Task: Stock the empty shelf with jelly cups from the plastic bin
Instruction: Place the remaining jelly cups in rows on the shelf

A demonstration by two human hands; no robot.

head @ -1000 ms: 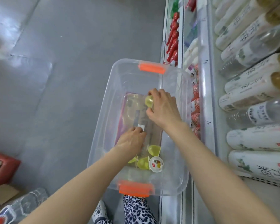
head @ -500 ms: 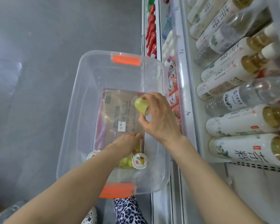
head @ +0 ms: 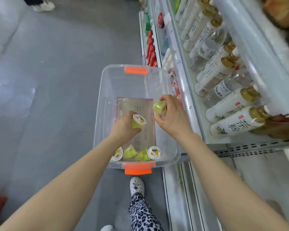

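A clear plastic bin (head: 105,100) with orange latches stands on the floor beside the shelving. My left hand (head: 123,127) is inside it, shut on a yellow-green jelly cup (head: 138,122) with a white printed lid. My right hand (head: 172,119) holds a second jelly cup (head: 159,107) over the bin's right side, tilted on its side. Several more jelly cups (head: 135,153) lie along the bin's near wall. A flat packet (head: 135,104) lies on the bin's bottom.
White shelves (head: 187,90) run along the right, holding lying bottles (head: 232,124) with white labels. A lower shelf behind the bin holds red packs (head: 151,50) and small cups. Grey floor lies to the left. My shoe (head: 137,185) and patterned trouser leg are below the bin.
My left hand has picked up a jelly cup from the pile at the near wall and raised it. My right hand still holds its cup, now lifted slightly toward the shelf side.
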